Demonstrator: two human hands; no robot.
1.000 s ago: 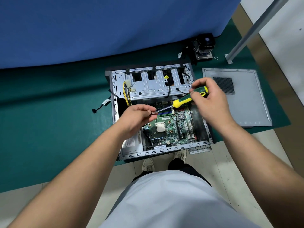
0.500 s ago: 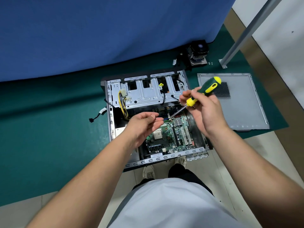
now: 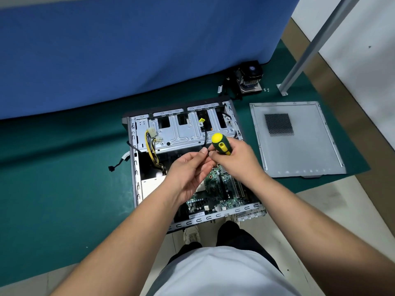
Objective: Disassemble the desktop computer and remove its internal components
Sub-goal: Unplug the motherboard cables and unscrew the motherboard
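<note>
The open desktop case (image 3: 136,167) lies on its side on a green mat, its green motherboard (image 3: 222,189) still inside. Above the board my right hand (image 3: 237,163) grips a yellow-and-green screwdriver (image 3: 221,145) with the handle end up; the shaft is hidden behind my fingers. My left hand (image 3: 188,174) is held palm up and loosely cupped just left of it. Its thumb tip touches my right fingertips. Whether anything lies in the left palm is not visible.
The removed grey side panel (image 3: 299,150) lies flat to the right of the case. A detached cooler with fan (image 3: 250,81) and small screws (image 3: 266,89) sit behind it near a slanted metal post (image 3: 310,48). Yellow power cables (image 3: 149,150) hang inside the case's left side.
My right hand has swung the screwdriver from slanting down to handle-up and lifted it off the board. My left hand let go of the shaft and turned palm up beside it.
</note>
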